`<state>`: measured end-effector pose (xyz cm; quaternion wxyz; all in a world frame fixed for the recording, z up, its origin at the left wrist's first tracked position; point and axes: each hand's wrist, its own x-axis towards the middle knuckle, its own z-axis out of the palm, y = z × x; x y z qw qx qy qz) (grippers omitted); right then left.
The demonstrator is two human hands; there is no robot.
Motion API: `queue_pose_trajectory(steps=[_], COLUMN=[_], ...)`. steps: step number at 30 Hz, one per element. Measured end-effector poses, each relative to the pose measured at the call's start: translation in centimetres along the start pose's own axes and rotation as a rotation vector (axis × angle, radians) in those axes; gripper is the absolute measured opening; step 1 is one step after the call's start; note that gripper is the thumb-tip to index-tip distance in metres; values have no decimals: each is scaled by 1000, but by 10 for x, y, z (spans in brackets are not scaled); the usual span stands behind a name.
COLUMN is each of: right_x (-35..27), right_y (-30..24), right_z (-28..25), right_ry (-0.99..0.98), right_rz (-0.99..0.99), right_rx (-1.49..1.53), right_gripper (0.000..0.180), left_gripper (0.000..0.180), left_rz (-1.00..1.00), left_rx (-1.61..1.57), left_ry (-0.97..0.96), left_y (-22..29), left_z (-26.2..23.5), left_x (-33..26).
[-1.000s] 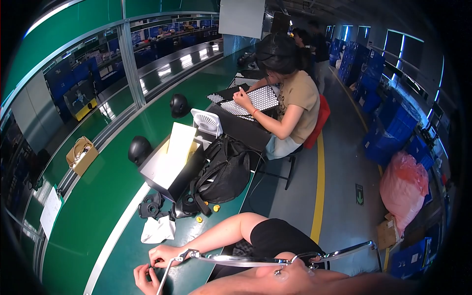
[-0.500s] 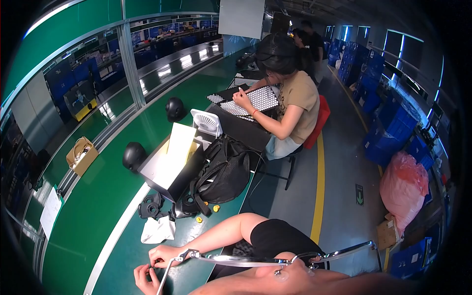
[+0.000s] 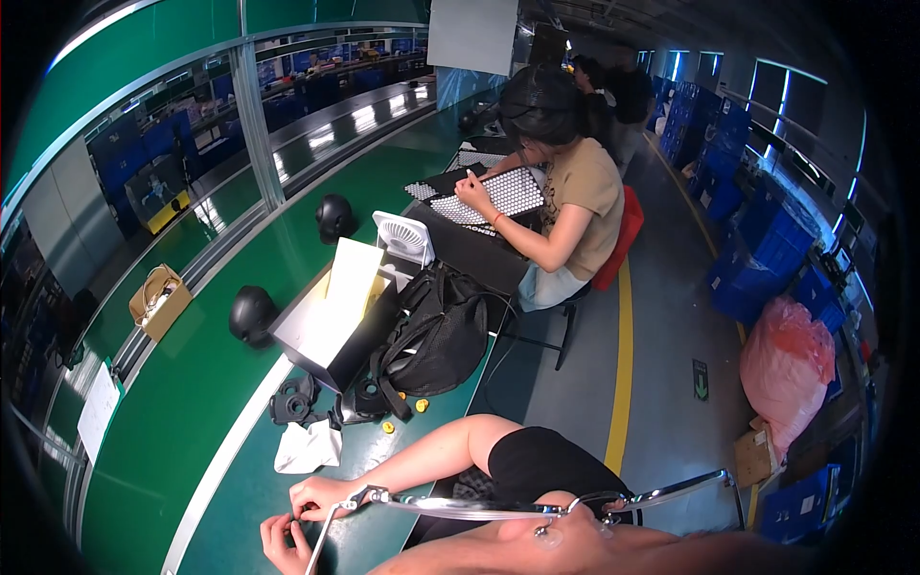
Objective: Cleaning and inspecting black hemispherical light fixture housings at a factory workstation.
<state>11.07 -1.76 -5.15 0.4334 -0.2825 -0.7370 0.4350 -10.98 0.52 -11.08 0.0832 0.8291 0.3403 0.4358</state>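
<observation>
My right hand (image 3: 320, 495), its forearm reaching in past the black sleeve, is closed at the lower left above the green tabletop (image 3: 369, 522). Just below it in the picture, my left hand (image 3: 285, 544) has curled fingers that meet the right fingertips. Between them shows a bit of a small dark piece (image 3: 297, 520), mostly hidden by the fingers, so its kind cannot be made out. Nearest to the hands lies a crumpled white cloth or bag (image 3: 309, 448), with black moulded parts (image 3: 294, 400) behind it.
Small yellow pieces (image 3: 422, 406), a black mesh backpack (image 3: 443, 331), an open box (image 3: 321, 331) and a white fan (image 3: 402, 239) stand along the table. Dark rounded shells (image 3: 252, 314) sit on the green belt. A co-worker (image 3: 585, 182) handles a tray of white pieces (image 3: 503, 195).
The dark rounded shells on the green belt have shifted slightly toward the lower left. A person far back has moved a little. My hands stay almost still.
</observation>
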Motion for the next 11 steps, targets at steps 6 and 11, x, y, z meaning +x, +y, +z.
queue_pose_trajectory(steps=[6, 11], right_x=[4, 6], right_y=[-14, -7], right_z=[8, 23], right_ry=[-36, -43], right_rz=[-48, -147], right_rx=[-11, -46], right_gripper=[7, 6], left_gripper=[21, 12], left_rz=[-119, -295], left_rx=[-9, -18], left_ry=[29, 13], left_y=[15, 116], left_z=[-24, -46], left_x=[-23, 44])
